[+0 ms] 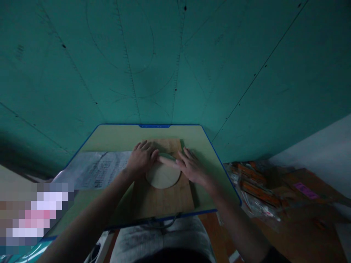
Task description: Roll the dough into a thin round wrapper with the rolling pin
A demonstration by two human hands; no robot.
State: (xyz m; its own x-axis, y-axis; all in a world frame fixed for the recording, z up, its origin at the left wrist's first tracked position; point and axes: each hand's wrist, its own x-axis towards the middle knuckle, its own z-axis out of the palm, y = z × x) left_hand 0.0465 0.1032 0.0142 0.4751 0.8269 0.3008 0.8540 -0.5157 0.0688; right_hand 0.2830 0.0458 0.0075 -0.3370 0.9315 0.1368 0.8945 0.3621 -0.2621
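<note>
A pale wooden rolling pin (pixel 168 161) lies at a slant across a round, flat sheet of dough (pixel 163 177). Beneath the dough is a wooden cutting board (pixel 161 202). My left hand (pixel 143 155) is curled over the pin's left end, covering it. The pin's right end is under my right hand (pixel 191 166), between thumb and palm, with the fingers reaching forward. Part of the dough's far side is behind the pin.
The board rests on a light green folding table (pixel 123 137) with a blue rim. A printed sheet (pixel 102 170) lies left of the board. A green wall (pixel 153 73) rises beyond. Cardboard (pixel 309 182) and plastic-wrapped orange items (pixel 257 186) are at the right.
</note>
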